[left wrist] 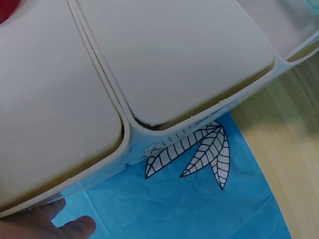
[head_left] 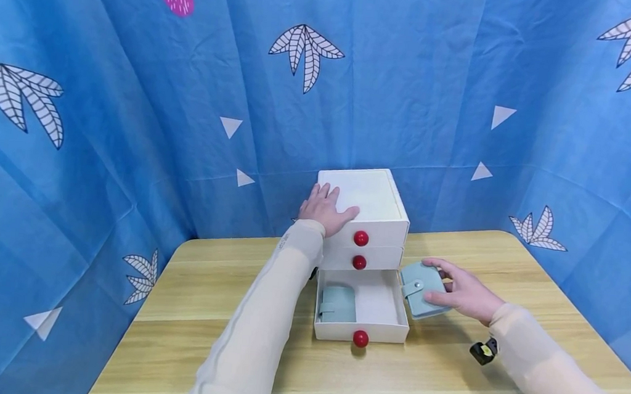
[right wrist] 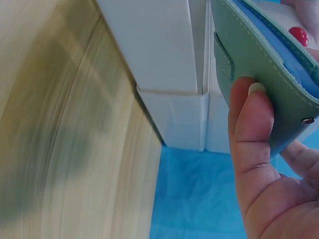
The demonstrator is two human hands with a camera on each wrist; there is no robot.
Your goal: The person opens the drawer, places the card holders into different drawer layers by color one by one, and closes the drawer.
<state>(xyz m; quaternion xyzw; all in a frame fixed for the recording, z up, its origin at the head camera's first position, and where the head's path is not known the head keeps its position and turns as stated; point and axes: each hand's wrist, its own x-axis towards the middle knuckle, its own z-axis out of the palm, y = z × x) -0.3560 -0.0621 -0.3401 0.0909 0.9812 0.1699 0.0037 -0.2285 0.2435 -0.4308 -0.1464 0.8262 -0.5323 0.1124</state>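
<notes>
A white drawer cabinet (head_left: 368, 195) with red round knobs stands on the table. My left hand (head_left: 325, 209) rests on its top at the left front edge, fingers spread; in the left wrist view only some fingers (left wrist: 77, 228) show beside the cabinet. The bottom drawer (head_left: 388, 334) is pulled out, and a pale green card wallet (head_left: 338, 303) lies flat in its left half. Just right of that drawer, my right hand (head_left: 469, 294) holds a second pale green card wallet (head_left: 421, 289), tilted, with a snap strap. Blue inner sleeves show at its edge in the right wrist view.
The upper two drawers, with their red knobs (head_left: 361, 238), are closed. A wooden table (head_left: 219, 294) carries the cabinet. Blue patterned curtain (head_left: 412, 93) hangs behind and at both sides. A small black device (head_left: 483, 351) sits at the right wrist.
</notes>
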